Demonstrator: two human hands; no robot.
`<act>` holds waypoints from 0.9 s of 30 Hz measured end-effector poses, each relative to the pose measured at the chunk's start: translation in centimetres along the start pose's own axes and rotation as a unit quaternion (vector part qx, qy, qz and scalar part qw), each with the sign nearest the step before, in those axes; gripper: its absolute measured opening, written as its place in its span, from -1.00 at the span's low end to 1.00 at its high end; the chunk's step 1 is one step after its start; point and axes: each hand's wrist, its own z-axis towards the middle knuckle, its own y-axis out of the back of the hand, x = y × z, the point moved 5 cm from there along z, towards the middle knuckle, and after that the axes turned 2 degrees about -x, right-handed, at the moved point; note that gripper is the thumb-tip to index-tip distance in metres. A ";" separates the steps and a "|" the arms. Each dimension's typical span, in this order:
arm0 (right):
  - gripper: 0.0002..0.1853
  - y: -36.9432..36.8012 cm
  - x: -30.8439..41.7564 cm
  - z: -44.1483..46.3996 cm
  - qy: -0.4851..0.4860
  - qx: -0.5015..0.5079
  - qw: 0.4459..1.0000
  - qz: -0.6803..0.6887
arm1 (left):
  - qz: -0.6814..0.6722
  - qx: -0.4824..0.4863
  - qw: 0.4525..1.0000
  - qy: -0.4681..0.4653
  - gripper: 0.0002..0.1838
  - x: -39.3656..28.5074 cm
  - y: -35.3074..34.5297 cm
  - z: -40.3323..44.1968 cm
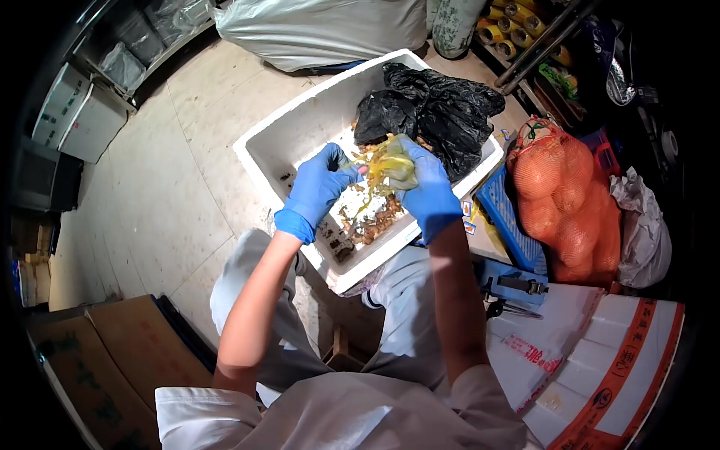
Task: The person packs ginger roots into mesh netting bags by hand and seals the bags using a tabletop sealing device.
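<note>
Over a white foam box (296, 105), both of my blue-gloved hands are at a limp yellow-green leafy vegetable (390, 166). My right hand (431, 187) is closed around the leafy clump from the right. The fingers of my left hand (321, 186) are pinched at its left edge, where thin yellowish strands hang down. A small pink spot shows at the left fingertips; I cannot tell what it is. Below lie brown wet scraps (375, 225) on the box floor. A crumpled black plastic bag (439, 112) fills the far right of the box, with more yellowish pieces beside it.
An orange net sack of round produce (559, 195) stands to the right, near a blue crate (510, 217). White cartons (555, 352) sit at lower right and brown cardboard (127, 352) at lower left. Beyond the box is a large white sack (322, 30); yellow cans (514, 30) are at top right.
</note>
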 end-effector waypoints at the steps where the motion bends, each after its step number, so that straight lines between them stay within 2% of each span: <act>1: -0.65 -0.9 -2.1 0.0 -0.112 -0.012 0.945 0.308 | 0.011 -0.024 1.000 0.017 -0.89 0.2 0.4 0.1; 2: -0.69 -0.8 -0.6 -0.3 -0.153 -0.017 0.905 0.397 | 0.021 -0.049 0.998 0.034 -0.90 0.5 0.8 0.3; 3: -0.73 -0.7 0.8 -0.6 -0.193 -0.031 0.851 0.487 | -0.055 -0.063 0.995 0.055 -0.87 1.0 1.4 0.4; 4: -0.76 -0.7 2.3 -1.0 -0.231 -0.052 0.790 0.565 | -0.057 -0.067 0.995 0.057 -0.87 1.0 2.0 0.6; 6: -0.74 -0.8 4.3 -0.1 -0.109 0.073 0.896 0.424 | -0.274 -0.053 0.960 0.002 -0.82 -0.3 3.1 0.7; 7: -0.75 -1.9 1.9 0.4 -0.110 0.048 0.956 0.269 | -0.347 -0.047 0.937 0.001 -0.79 -0.6 3.4 0.8; 8: -0.75 -2.3 1.4 0.8 -0.109 0.049 0.956 0.269 | -0.346 -0.048 0.937 0.001 -0.79 -0.8 3.6 0.7; 10: -0.76 -2.3 0.3 0.9 -0.114 -0.018 0.929 0.352 | -0.476 0.031 0.867 0.141 -0.80 0.1 2.2 -0.3; 11: -0.77 -1.6 1.8 0.4 -0.159 -0.071 0.879 0.443 | -0.506 0.030 0.849 0.151 -0.81 0.0 1.9 -0.6; 12: -0.77 -1.9 0.9 0.1 -0.161 -0.070 0.879 0.443 | -0.507 0.029 0.848 0.152 -0.81 -0.2 1.7 -0.6; 14: -0.76 -2.7 -0.5 0.0 -0.134 -0.005 0.846 0.516 | -0.271 0.011 0.956 0.113 -0.89 -1.1 2.1 -0.4; 15: -0.75 -2.8 -0.6 -0.1 -0.125 0.017 0.832 0.540 | -0.223 -0.025 0.974 -0.002 -0.83 -1.4 2.3 -0.3; 16: -0.74 -3.1 -0.8 -0.4 -0.157 0.060 0.768 0.618 | -0.224 -0.027 0.974 -0.002 -0.83 -0.5 2.2 -0.2; 17: -0.72 -3.3 -0.5 -0.8 -0.187 0.101 0.693 0.688 | -0.077 -0.109 0.991 -0.025 -0.83 0.4 3.0 -0.1; 18: -0.71 -3.4 1.0 -1.2 -0.216 0.141 0.611 0.749 | 0.072 -0.188 0.979 -0.047 -0.82 1.2 3.7 0.0; 19: -0.70 -3.1 1.8 -1.3 -0.212 0.068 0.709 0.669 | 0.084 -0.227 0.963 -0.120 -0.81 1.7 4.1 0.2; 20: -0.69 -2.6 3.5 -1.5 -0.224 -0.002 0.795 0.563 | 0.083 -0.228 0.963 -0.119 -0.81 1.9 4.5 0.2; 22: -0.69 -3.1 5.4 -0.6 -0.193 0.125 0.860 0.455 | -0.020 -0.251 0.957 -0.145 -0.87 1.5 5.7 -0.1; 23: -0.71 -3.9 4.4 0.1 -0.161 0.074 0.922 0.346 | -0.307 -0.143 0.939 -0.050 -0.87 1.9 5.1 0.1; 24: -0.71 -4.6 3.1 0.4 -0.160 0.076 0.922 0.346 | -0.307 -0.145 0.939 -0.050 -0.87 1.4 5.5 -0.3; 26: -0.73 -4.7 2.0 0.7 -0.141 0.043 0.924 0.351 | -0.450 -0.004 0.882 0.143 -0.81 1.8 3.7 -1.0; 27: -0.72 -4.5 2.8 0.6 -0.105 -0.007 0.887 0.451 | -0.487 0.000 0.858 0.161 -0.85 1.1 3.2 -1.3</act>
